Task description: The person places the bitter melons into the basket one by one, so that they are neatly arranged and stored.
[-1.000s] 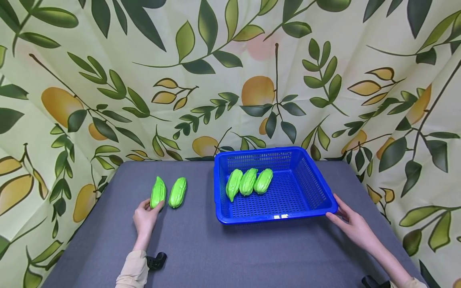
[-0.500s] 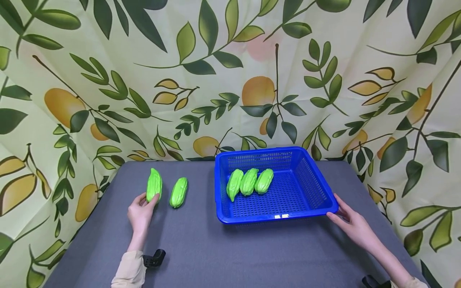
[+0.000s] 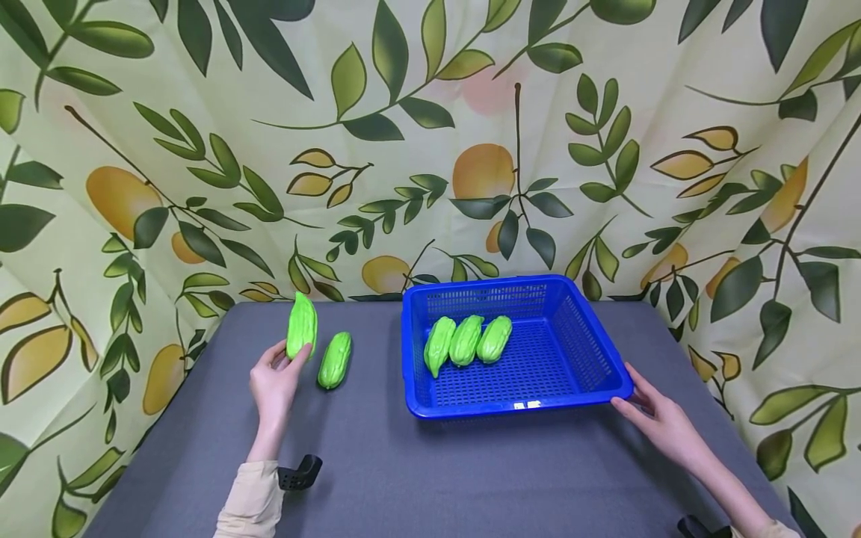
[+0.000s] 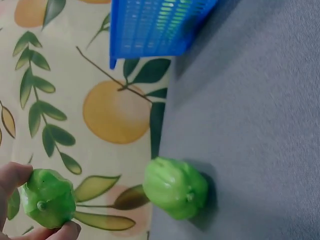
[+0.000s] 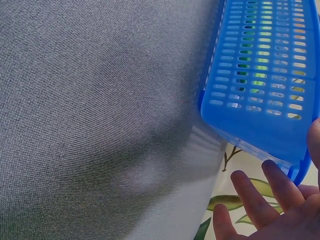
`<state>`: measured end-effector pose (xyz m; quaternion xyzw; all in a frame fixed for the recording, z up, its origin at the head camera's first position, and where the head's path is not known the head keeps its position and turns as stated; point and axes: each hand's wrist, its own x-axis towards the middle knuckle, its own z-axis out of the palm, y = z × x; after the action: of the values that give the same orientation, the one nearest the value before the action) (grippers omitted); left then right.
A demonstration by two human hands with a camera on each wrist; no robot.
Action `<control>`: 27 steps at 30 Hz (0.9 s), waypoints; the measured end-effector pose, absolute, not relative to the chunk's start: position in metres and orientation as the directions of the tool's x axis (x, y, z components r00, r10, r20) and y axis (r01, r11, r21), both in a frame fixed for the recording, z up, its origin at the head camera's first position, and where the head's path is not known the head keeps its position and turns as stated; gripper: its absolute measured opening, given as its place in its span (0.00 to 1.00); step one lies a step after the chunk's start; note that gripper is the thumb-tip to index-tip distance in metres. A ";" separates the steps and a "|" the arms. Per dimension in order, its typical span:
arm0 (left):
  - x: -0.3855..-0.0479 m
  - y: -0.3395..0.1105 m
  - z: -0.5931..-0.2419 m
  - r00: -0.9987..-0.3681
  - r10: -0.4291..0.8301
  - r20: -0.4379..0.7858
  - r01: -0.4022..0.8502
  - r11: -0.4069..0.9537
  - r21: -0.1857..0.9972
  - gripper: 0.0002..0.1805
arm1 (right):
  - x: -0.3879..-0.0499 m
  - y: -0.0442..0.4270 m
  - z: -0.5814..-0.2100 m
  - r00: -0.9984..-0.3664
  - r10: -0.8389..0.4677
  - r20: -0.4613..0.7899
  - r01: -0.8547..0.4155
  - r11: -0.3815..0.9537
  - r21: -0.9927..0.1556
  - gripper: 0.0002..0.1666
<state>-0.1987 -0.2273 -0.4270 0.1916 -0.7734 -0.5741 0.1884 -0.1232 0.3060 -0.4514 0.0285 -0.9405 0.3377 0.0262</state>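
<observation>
My left hand (image 3: 274, 381) pinches a bright green, ridged bitter melon (image 3: 302, 326) near its lower end and holds it above the table with its pointed tip up. Another bitter melon (image 3: 334, 360) lies on the table just to its right; in the left wrist view this melon (image 4: 175, 188) sits apart from the held melon (image 4: 48, 198). My right hand (image 3: 662, 426) holds the near right corner of a blue plastic basket (image 3: 578, 396). In the right wrist view the thumb is at the rim and several fingers (image 5: 255, 200) spread outside the wall. Three bitter melons (image 3: 465, 341) lie side by side in the basket's left part.
A grey cloth covers the table (image 3: 377, 478). Behind it and at both sides hangs a curtain (image 3: 403, 67) printed with leaves and fruit. The basket's slotted wall (image 5: 260, 65) rises above the cloth on the right.
My left hand has lifted the bitter melon off the table, first slightly left, then up and back to the right. My right hand and the basket stay in place.
</observation>
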 end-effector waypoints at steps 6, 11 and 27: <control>-0.202 -0.220 -0.415 -0.869 -0.491 0.058 -0.046 0.198 0.979 0.33 | -0.123 0.307 -0.450 -0.996 -0.030 0.082 -0.074 0.785 -0.616 0.41; -0.203 -0.211 -0.402 -0.880 -0.470 0.072 -0.003 0.156 0.988 0.31 | -0.123 0.306 -0.451 -0.997 -0.037 0.064 -0.069 0.776 -0.627 0.42; -0.208 -0.179 -0.387 -0.921 -0.378 0.096 0.060 0.106 0.992 0.29 | -0.124 0.306 -0.452 -0.998 -0.033 0.062 -0.065 0.779 -0.624 0.42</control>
<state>-0.2084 -0.1789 -0.3873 0.1095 -0.7251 -0.6594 0.1660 -0.1238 0.3058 -0.4519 0.0260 -0.9428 0.3316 0.0237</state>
